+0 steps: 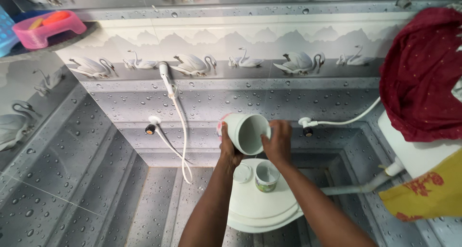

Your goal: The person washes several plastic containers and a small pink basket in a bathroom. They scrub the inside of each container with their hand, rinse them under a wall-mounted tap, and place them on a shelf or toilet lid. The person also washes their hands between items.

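Grey tiled bathroom, swans along the far wall.

Both hands hold a white tub (246,133) tipped on its side, mouth toward the viewer, seemingly empty: left hand (228,148) wraps its side, right hand (277,142) pinches the rim. Just below, a small open jar (266,176) and round lid (242,172) rest on the white toilet lid (262,211).

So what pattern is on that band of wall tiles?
White swans on grey, across the band of wall tiles, clearest in the head view.

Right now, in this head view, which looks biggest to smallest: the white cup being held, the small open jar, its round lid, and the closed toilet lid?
1. Toilet lid
2. White cup, though nearer the camera
3. Small jar and round lid: look alike, unranked
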